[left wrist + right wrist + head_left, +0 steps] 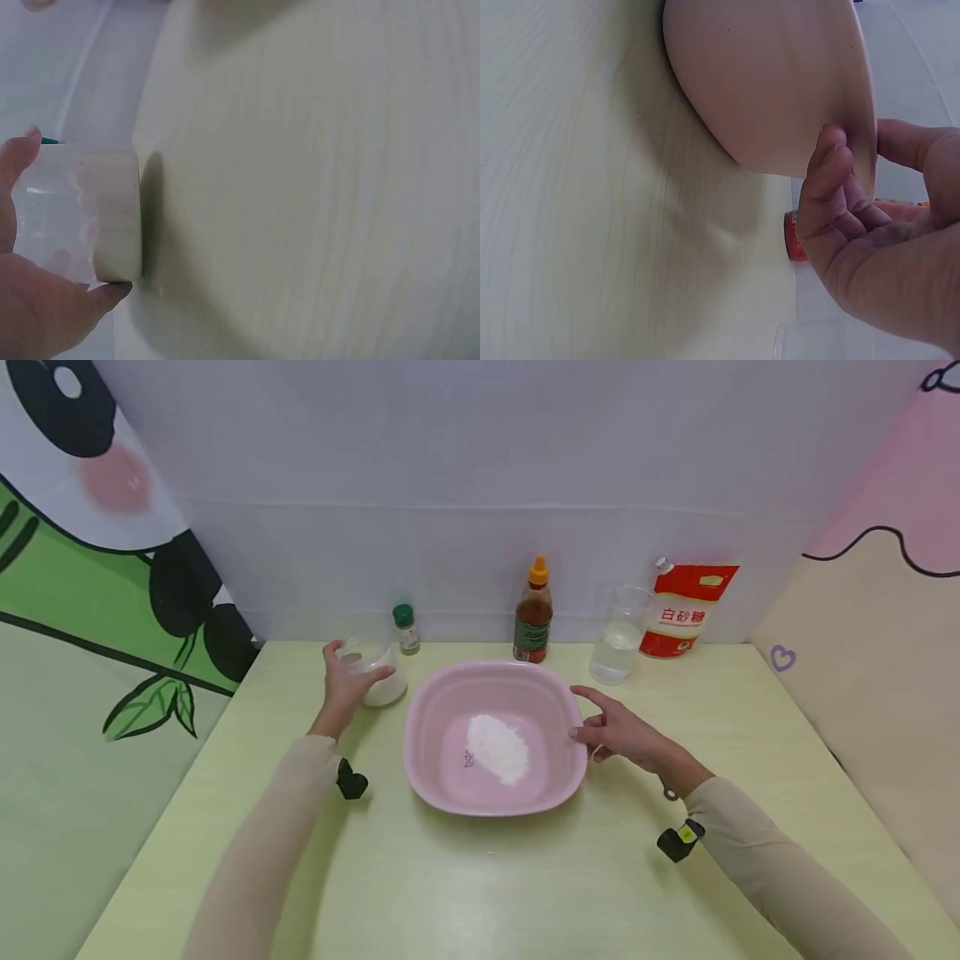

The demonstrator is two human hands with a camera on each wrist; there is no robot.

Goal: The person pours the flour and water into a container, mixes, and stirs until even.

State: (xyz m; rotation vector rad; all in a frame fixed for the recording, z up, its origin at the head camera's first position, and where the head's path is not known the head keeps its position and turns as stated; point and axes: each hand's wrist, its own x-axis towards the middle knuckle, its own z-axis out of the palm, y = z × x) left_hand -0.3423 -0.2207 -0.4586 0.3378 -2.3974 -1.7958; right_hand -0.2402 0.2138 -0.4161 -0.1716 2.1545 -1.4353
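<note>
A pink plastic basin (495,802) stands in the middle of the table, with a heap of white powder (497,749) on its bottom. My right hand (626,732) pinches the basin's right rim; in the right wrist view the thumb lies over the rim and curled fingers (829,169) are under it. At the basin's left, my left hand (351,685) grips a clear cup (386,689) round its sides. White powder fills the lower part of that cup (112,217), seen in the left wrist view, where its base is beside its shadow on the table.
Along the back stand a small green-capped jar (406,631), a sauce bottle with an orange cap (533,618), a glass of clear liquid (617,647) and a red-and-white spouted sugar pouch (681,614). The pale wooden table (480,885) ends at a cloth backdrop (450,552).
</note>
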